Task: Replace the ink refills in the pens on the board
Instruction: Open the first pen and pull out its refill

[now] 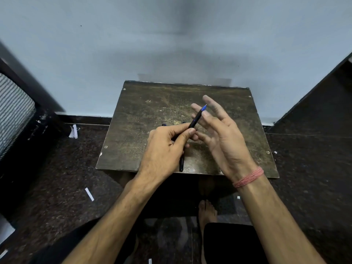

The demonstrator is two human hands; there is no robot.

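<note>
A dark, worn wooden board [144,111] lies in front of me on a low stand. My left hand [165,147] pinches a black pen [196,119] with a blue tip, which slants up to the right above the board. My right hand [221,134] is spread open just right of the pen, fingers apart, its fingers behind the barrel; whether they touch it I cannot tell. A second black pen [182,164] lies on the board under my left hand, mostly hidden. Two small dark ends [164,124] show above my left knuckles; I cannot tell what they belong to.
The board stands against a pale blue wall on a dark speckled floor. White paper scraps [89,194] lie on the floor at the left. A dark furniture piece [22,115] stands at the left, a dark slanted panel [316,103] at the right. My bare foot [206,212] rests below the board.
</note>
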